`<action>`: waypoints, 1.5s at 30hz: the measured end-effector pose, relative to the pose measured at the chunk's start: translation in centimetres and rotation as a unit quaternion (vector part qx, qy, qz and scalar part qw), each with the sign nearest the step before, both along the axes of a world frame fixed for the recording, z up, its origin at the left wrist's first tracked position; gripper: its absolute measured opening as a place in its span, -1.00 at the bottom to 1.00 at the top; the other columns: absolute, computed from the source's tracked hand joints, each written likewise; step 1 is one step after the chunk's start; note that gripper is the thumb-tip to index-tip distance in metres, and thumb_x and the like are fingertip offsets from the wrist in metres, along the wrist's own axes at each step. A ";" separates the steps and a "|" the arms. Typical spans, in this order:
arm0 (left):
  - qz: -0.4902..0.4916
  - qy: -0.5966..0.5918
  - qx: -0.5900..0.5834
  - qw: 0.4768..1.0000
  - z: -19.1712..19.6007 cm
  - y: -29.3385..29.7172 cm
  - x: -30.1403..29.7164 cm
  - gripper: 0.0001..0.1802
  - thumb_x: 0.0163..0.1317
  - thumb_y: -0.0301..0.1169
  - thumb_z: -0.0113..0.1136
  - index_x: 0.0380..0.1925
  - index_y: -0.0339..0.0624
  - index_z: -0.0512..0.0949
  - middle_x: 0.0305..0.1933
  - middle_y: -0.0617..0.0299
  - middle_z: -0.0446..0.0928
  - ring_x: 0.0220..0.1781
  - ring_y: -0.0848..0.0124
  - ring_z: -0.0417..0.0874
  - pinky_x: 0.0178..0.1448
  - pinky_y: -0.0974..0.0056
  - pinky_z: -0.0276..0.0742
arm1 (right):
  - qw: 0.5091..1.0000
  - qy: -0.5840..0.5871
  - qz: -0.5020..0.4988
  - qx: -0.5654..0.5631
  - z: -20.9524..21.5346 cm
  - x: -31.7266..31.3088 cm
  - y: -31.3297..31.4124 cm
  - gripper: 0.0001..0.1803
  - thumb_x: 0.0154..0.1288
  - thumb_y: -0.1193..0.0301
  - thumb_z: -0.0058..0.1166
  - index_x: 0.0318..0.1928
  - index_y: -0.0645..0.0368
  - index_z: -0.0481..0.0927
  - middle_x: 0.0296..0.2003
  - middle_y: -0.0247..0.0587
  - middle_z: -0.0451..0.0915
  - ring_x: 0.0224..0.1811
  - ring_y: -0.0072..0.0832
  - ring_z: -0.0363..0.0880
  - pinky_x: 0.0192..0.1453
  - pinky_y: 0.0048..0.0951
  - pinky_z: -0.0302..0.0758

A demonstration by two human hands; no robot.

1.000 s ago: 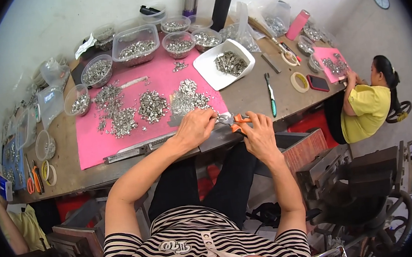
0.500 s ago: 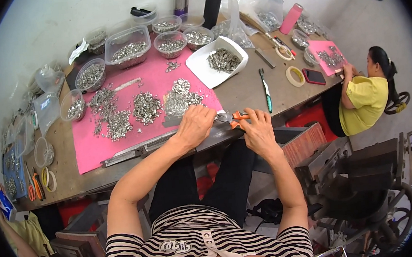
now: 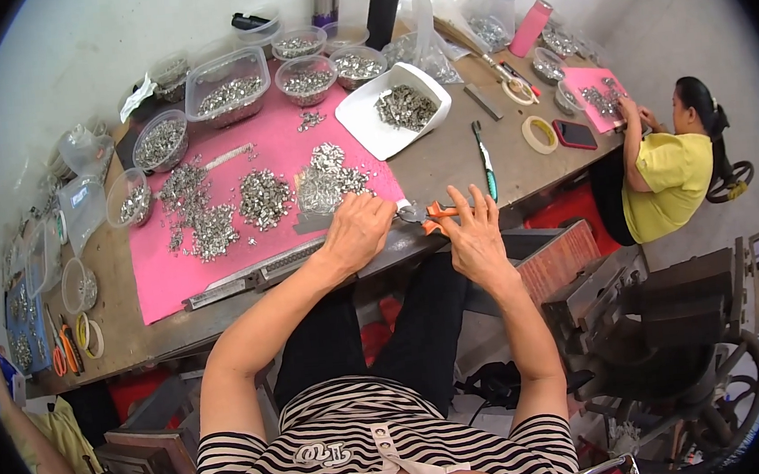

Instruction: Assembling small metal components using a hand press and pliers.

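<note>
At the front edge of the bench, my right hand holds orange-handled pliers, with its upper fingers somewhat raised. The metal jaws point left, toward my left hand. Its fingers are pinched together right by the jaws, and whatever lies between them is too small or hidden to name. Just beyond my left hand, a heap of small silvery metal pieces lies on a pink sheet. Two more heaps of metal pieces spread to its left. A metal ruler-like bar runs along the sheet's front edge.
A white scoop-shaped tray of metal pieces stands behind. Several clear tubs line the back. Rightward lie a toothbrush, a tape roll and a phone. A co-worker in yellow sits at the right; another person's arm shows at the left.
The fingers of my right hand have lifted and spread a little on the pliers. My left hand stays almost in place. The co-worker at the right has moved their hands over their pink sheet.
</note>
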State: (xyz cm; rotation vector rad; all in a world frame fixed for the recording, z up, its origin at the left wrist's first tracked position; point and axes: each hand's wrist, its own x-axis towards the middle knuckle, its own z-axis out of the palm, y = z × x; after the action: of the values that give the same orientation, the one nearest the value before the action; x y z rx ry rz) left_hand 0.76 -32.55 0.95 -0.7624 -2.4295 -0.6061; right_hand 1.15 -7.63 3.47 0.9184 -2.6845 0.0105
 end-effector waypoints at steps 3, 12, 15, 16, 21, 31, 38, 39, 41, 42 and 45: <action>-0.004 -0.001 0.011 1.000 -0.1 0.0 0.0 -0.85 0.20 -0.49 0.29 -0.23 -0.20 0.59 -0.38 0.14 0.52 -0.25 0.19 0.53 -0.10 0.14 0.40 | 1.000 -0.018 0.000 0.000 0.3 0.1 0.0 -0.50 0.18 0.52 0.18 0.18 -0.01 0.63 0.45 0.01 0.23 0.51 0.20 0.12 0.55 0.25 0.03; -0.027 0.036 -0.025 0.999 -0.2 0.7 -0.4 -0.88 0.20 -0.51 0.22 -0.24 -0.18 0.58 -0.41 0.19 0.46 -0.28 0.24 0.50 -0.14 0.16 0.36 | 0.995 -0.094 0.005 -0.024 0.2 0.1 0.7 -0.41 -0.04 0.61 0.13 0.11 0.04 0.66 0.43 0.01 0.28 0.52 0.14 0.10 0.57 0.16 0.03; -0.025 0.027 -0.032 0.999 -0.1 0.8 -0.6 -0.86 0.19 -0.51 0.22 -0.23 -0.19 0.57 -0.40 0.18 0.46 -0.28 0.23 0.50 -0.13 0.16 0.36 | 0.997 -0.062 0.019 -0.029 0.3 0.0 0.7 -0.38 -0.05 0.62 0.13 0.14 0.07 0.64 0.34 0.01 0.37 0.42 0.06 0.23 0.50 0.06 0.16; -0.026 0.027 -0.032 0.999 -0.1 0.8 -0.7 -0.86 0.19 -0.51 0.22 -0.23 -0.19 0.57 -0.40 0.18 0.46 -0.28 0.23 0.50 -0.13 0.16 0.36 | 0.996 -0.083 0.016 -0.036 0.2 -0.1 0.7 -0.38 -0.05 0.62 0.14 0.15 0.09 0.63 0.27 -0.01 0.41 0.34 0.01 0.30 0.41 0.00 0.23; -0.029 0.007 -0.011 1.000 -0.4 1.0 -1.0 -0.85 0.17 -0.53 0.20 -0.23 -0.20 0.56 -0.40 0.14 0.46 -0.26 0.19 0.50 -0.11 0.14 0.37 | 0.996 -0.090 0.001 -0.011 0.4 0.0 0.8 -0.42 -0.05 0.62 0.16 0.11 0.14 0.61 0.09 -0.09 0.47 0.10 -0.11 0.42 0.16 -0.13 0.35; -0.028 -0.002 -0.018 0.999 -0.6 1.8 -2.1 -0.83 0.00 -0.59 0.16 -0.34 -0.21 0.52 -0.36 0.09 0.50 -0.21 0.13 0.52 -0.04 0.08 0.39 | 0.992 -0.104 0.008 -0.078 0.3 -0.6 1.8 -0.61 0.05 0.56 0.18 -0.03 0.13 0.62 0.06 -0.07 0.47 0.06 -0.08 0.44 0.20 -0.08 0.34; -0.054 -0.101 0.093 0.989 -1.4 1.9 -3.0 -0.85 0.21 -0.50 0.20 -0.21 -0.21 0.60 -0.29 0.05 0.62 -0.14 0.10 0.60 0.02 0.05 0.42 | 0.987 -0.121 0.005 -0.104 0.4 -0.9 2.1 -0.52 0.04 0.57 0.17 0.06 0.09 0.60 0.07 -0.08 0.46 0.07 -0.09 0.43 0.22 -0.08 0.32; -0.061 -0.120 0.118 0.984 -1.3 1.9 -3.1 -0.85 0.25 -0.47 0.21 -0.19 -0.21 0.62 -0.29 0.04 0.64 -0.14 0.10 0.61 0.02 0.04 0.42 | 0.987 -0.122 0.004 -0.104 0.5 -0.9 2.1 -0.52 0.04 0.57 0.17 0.06 0.09 0.60 0.07 -0.08 0.46 0.07 -0.09 0.43 0.22 -0.08 0.32; -0.055 -0.111 0.104 0.987 -1.4 2.1 -2.9 -0.86 0.26 -0.47 0.21 -0.19 -0.21 0.62 -0.29 0.04 0.64 -0.14 0.09 0.61 0.02 0.04 0.42 | 0.991 -0.096 0.007 -0.096 0.5 -0.8 2.0 -0.48 -0.05 0.58 0.17 0.05 0.12 0.61 0.03 -0.10 0.47 0.08 -0.11 0.43 0.21 -0.13 0.35; -0.049 -0.101 0.090 0.990 -1.2 2.2 -2.9 -0.86 0.27 -0.46 0.22 -0.19 -0.21 0.62 -0.29 0.03 0.64 -0.15 0.09 0.61 0.02 0.03 0.42 | 0.991 -0.096 0.006 -0.096 0.4 -0.8 2.1 -0.48 -0.05 0.58 0.17 0.05 0.12 0.61 0.03 -0.10 0.47 0.08 -0.11 0.43 0.21 -0.13 0.35; -0.039 -0.091 0.071 0.993 -1.0 2.5 -2.8 -0.87 0.26 -0.47 0.21 -0.20 -0.21 0.62 -0.30 0.04 0.64 -0.15 0.09 0.61 0.01 0.03 0.42 | 0.996 -0.069 -0.017 -0.050 0.0 -0.9 2.1 -0.53 -0.05 0.58 0.19 -0.01 0.11 0.62 -0.03 -0.10 0.46 0.04 -0.11 0.43 0.15 -0.13 0.37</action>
State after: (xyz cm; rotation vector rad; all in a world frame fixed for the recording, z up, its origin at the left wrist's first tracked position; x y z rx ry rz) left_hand -2.07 -30.05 -0.08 -0.7765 -2.4966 -0.9050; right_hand 0.29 -5.50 3.50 0.8705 -2.7954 0.2071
